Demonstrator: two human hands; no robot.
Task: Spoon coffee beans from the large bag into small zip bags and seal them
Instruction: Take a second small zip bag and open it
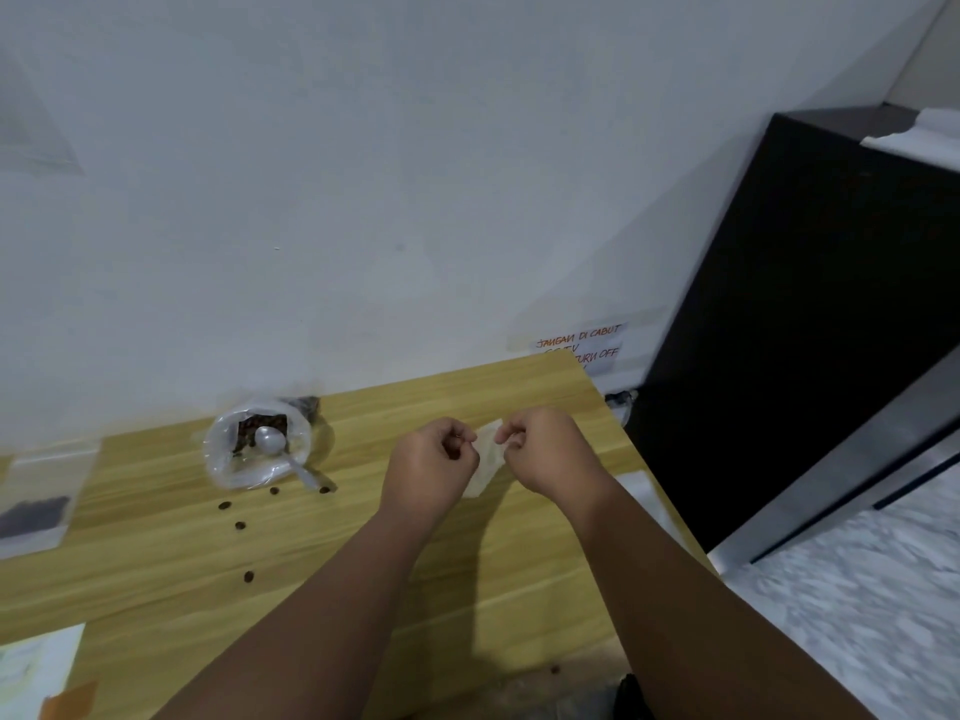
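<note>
Small zip bag (485, 459) pinched at its top between left hand (431, 459) and right hand (545, 452), over wooden table (467, 574), open large bag (223, 459) of coffee beans left of them, plastic spoon (275, 443) resting in it, loose beans (240, 525) scattered nearby, filled zip bag (36, 506) far left.

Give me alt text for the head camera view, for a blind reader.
A left hand and right hand pinch a small zip bag above a wooden table. To the left sits the open large bag of coffee beans with a spoon in it, and loose beans lie nearby.
</note>
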